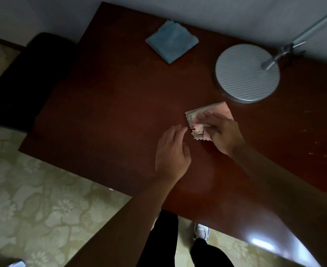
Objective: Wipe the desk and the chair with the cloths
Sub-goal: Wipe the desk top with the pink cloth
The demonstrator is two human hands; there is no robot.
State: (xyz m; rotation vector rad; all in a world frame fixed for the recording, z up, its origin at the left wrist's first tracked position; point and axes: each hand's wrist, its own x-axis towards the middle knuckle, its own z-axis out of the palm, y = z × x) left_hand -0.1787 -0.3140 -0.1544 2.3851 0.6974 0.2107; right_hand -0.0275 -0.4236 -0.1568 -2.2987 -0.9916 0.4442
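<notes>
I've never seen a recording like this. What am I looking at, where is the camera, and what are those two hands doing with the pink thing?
There is no machine here: a person wears a wide-angle camera on the head, so you look down along both arms. The dark red-brown surface is a desk. The right hand rests on a folded pink cloth, its fingers curled over the zigzag edge. The left hand is just beside that cloth with relaxed fingers; whether it touches the cloth I cannot tell. Further back lies a folded blue cloth, untouched. To the right stands the round grey base of a lamp, its arm rising out of view. The dark shape at the left is probably the chair.
</notes>
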